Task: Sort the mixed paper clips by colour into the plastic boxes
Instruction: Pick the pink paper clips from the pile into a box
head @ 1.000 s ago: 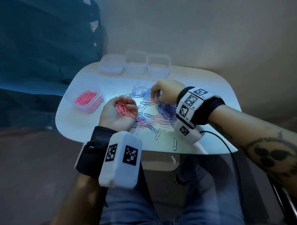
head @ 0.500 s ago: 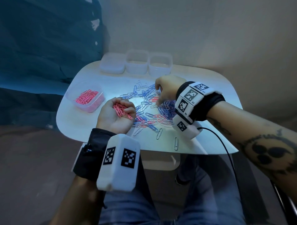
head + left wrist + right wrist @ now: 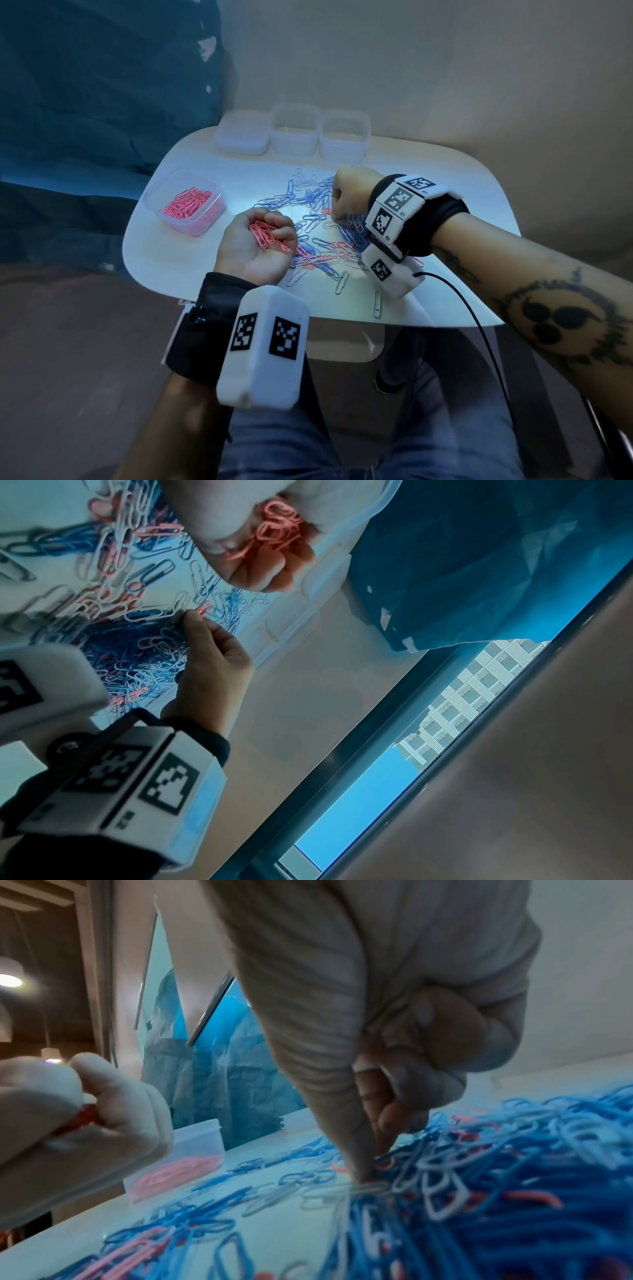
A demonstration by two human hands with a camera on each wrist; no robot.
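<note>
A mixed pile of blue, white and pink paper clips (image 3: 322, 236) covers the middle of the white table (image 3: 445, 178). My left hand (image 3: 270, 233) lies palm up at the pile's left edge, its fingers curled round a bunch of pink clips (image 3: 265, 233). My right hand (image 3: 334, 214) reaches down into the far part of the pile, knuckles up. Its thumb and forefinger (image 3: 363, 1172) pinch a pink clip (image 3: 204, 607) lying on the table. A clear box (image 3: 185, 205) at the left holds pink clips only.
Three clear plastic boxes (image 3: 295, 130) stand in a row at the table's back edge with no clips visible in them. A few loose clips (image 3: 376, 303) lie near the front edge. A black cable (image 3: 479, 329) runs from my right wrist over the table's near corner.
My right hand has turned knuckles up and its fingertips have come together on a pink clip in the pile. The left hand has kept still with its pink clips.
</note>
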